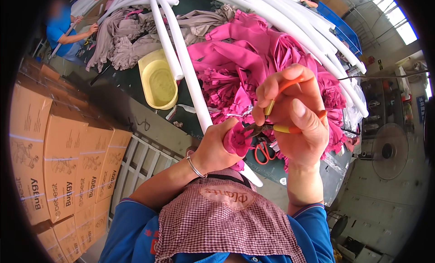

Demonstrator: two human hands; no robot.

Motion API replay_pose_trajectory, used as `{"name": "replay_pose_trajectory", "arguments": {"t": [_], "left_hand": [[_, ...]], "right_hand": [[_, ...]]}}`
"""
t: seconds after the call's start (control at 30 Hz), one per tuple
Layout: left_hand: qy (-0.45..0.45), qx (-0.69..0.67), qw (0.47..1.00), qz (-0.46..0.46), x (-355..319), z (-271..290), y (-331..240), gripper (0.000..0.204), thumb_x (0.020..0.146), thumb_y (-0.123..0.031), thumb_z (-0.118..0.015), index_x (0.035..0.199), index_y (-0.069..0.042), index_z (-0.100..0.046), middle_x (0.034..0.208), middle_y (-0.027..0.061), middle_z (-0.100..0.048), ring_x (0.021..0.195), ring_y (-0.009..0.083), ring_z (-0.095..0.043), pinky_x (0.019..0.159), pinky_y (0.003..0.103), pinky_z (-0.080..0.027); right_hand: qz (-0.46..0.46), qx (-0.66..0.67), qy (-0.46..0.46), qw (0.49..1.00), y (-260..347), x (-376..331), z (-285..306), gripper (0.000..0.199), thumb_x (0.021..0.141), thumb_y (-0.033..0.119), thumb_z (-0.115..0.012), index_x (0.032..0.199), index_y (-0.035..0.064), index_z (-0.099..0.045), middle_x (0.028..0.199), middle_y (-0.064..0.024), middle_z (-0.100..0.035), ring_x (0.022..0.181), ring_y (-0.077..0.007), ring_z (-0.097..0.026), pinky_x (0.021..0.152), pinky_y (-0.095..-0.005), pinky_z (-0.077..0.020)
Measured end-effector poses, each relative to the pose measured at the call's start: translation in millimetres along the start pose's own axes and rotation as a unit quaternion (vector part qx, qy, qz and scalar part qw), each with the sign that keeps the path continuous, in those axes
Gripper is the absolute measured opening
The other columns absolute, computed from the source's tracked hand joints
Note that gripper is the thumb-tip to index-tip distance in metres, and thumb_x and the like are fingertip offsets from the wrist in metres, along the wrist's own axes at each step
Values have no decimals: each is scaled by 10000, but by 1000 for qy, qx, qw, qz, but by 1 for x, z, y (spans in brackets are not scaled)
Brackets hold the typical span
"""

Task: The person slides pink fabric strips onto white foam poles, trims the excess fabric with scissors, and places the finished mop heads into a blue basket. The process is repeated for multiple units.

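while left hand (216, 147) clamps pink fabric (238, 138), right hand (294, 115) squeezes pliers (272, 125).

Pink fabric (235, 138), orange-handled pliers (272, 113), yellow basin (158, 82), red-checked apron (226, 226)

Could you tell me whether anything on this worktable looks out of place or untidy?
Nothing looks damaged or spilled. The pink gathered fabric covers lie in a loose heap, and orange-handled scissors sit half hidden beneath the right hand holding the orange-handled pliers.

Stacked cartons (68, 172) — skylit workshop — fan (389, 150)
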State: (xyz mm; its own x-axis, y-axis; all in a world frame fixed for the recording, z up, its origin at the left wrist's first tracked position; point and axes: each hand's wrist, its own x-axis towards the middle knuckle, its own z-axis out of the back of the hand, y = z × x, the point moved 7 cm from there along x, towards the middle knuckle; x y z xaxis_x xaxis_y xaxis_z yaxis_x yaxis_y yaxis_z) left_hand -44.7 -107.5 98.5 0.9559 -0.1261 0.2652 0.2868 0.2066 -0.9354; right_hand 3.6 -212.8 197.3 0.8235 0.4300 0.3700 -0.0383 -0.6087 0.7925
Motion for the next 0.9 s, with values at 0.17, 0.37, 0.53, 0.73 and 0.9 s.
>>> {"name": "replay_pose_trajectory", "arguments": {"t": [0.17,0.37,0.53,0.73,0.9], "left_hand": [[0,-2,1000,3,-2,0,-2,296,689,-71,-723,874,-40,-494,654,50,-555,566,165,-532,574,283,-453],[7,-8,1000,7,1,-5,1,288,694,-77,-719,900,-41,-521,683,46,-571,589,152,-547,592,288,-468],[9,-44,998,35,8,-11,-3,273,692,-100,-745,874,-50,-549,708,32,-584,620,125,-550,609,283,-469],[119,-252,953,118,26,-36,-7,186,724,-44,-713,828,-29,-560,712,27,-602,664,117,-600,627,247,-490],[243,-443,855,118,21,-69,-16,138,748,-24,-640,842,-23,-539,740,108,-624,692,225,-643,682,370,-526]], "right_hand": [[-23,-14,11,1000,0,2,0,457,862,251,-606,1235,58,-425,998,-124,-511,900,-213,-499,660,-332,-469],[-90,33,-12,995,-14,7,5,325,909,254,-569,1159,72,-469,926,-114,-520,790,-198,-535,586,-314,-483],[-21,59,-6,998,-2,25,-1,245,982,324,-436,978,82,-475,712,-72,-452,505,-131,-395,381,-255,-353],[8,69,-125,990,30,62,8,274,969,371,-446,885,116,-500,650,-11,-362,479,-89,-286,354,-215,-209],[-5,61,-176,983,46,104,23,224,948,300,-474,830,110,-462,610,-14,-431,450,-91,-307,376,-237,-193]]}}
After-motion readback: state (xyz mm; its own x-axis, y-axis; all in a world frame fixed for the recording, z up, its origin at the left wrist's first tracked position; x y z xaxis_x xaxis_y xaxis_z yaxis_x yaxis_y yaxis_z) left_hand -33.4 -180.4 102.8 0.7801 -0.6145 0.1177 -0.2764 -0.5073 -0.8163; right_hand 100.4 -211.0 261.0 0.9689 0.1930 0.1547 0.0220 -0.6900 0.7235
